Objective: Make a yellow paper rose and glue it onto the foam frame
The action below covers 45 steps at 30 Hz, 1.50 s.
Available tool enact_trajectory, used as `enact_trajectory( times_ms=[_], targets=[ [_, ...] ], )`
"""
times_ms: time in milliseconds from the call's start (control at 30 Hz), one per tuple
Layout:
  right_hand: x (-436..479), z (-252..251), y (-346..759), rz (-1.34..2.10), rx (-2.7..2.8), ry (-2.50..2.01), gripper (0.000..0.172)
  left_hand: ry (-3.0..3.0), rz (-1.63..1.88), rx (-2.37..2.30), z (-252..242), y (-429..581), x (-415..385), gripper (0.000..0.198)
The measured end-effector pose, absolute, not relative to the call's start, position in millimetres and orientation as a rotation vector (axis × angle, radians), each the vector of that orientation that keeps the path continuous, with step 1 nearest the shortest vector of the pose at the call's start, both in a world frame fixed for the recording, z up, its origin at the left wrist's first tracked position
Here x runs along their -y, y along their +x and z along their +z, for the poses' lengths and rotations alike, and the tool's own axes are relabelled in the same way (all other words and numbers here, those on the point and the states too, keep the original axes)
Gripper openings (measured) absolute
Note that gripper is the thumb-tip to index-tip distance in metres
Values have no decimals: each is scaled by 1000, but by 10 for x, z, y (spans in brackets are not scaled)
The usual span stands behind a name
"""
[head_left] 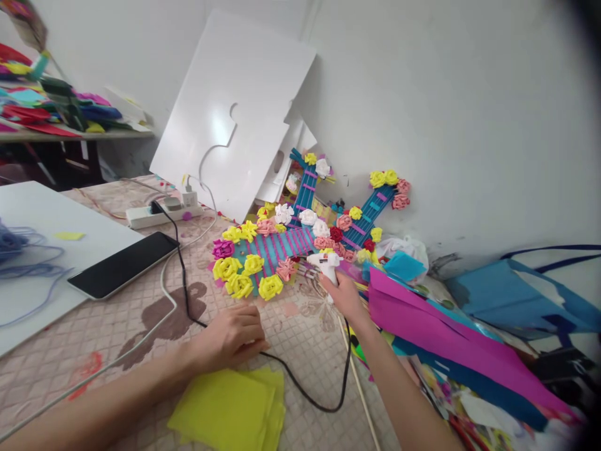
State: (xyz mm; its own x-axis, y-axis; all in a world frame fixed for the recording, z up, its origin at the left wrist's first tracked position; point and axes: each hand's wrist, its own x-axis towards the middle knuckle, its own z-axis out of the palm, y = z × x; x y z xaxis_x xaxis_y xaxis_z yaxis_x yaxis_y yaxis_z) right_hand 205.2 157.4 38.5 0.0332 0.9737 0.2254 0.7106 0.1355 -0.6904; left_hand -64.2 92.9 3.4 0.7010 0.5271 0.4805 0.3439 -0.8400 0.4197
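Observation:
My right hand [344, 293] is wrapped round the handle of a white glue gun [327, 262], whose nozzle points left toward the flower-covered craft [282, 247]. That craft has blue and purple stripes edged with yellow, pink, white and red paper flowers. My left hand [235, 332] rests on the patterned tablecloth with its fingers curled; what it holds, if anything, is hidden. Just below it lies a stack of yellow-green paper squares [230, 410]. A black cord [305, 391] passes under my left hand and loops up to the glue gun.
A black phone [123, 265] lies at the left, beside a power strip [162, 214] with plugs and cables. White boards [253, 81] lean on the wall. Magenta sheets [436, 326], paper scraps and a blue bag [521, 294] are at the right. A thin stick [359, 382] lies near my right forearm.

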Motion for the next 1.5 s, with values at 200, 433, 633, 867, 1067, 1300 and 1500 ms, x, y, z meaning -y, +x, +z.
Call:
enact_trajectory(
  times_ms=[200, 433, 633, 867, 1067, 1300, 1500],
  targets=[
    [-1623, 382, 1954, 606, 1805, -1549, 34, 2613, 876, -681, 27, -662, -949, 30],
    [-1642, 340, 1963, 641, 1767, -1552, 35, 2631, 871, -695, 37, -659, -943, 30],
    [-1641, 302, 2006, 625, 1707, -1566, 36, 2650, 852, -693, 27, -654, -938, 30],
    [-1688, 196, 1915, 715, 1658, -1541, 34, 2648, 854, -692, -22, -658, -968, 30],
    [-1632, 127, 1952, 775, 1613, -1524, 37, 2672, 870, -666, -48, -662, -978, 30],
    [-1607, 53, 1974, 794, 1581, -1505, 39, 2662, 904, -693, -42, -661, -968, 30],
    [-1548, 109, 1953, 794, 1556, -1476, 36, 2675, 901, -687, -69, -662, -980, 31]
  ],
)
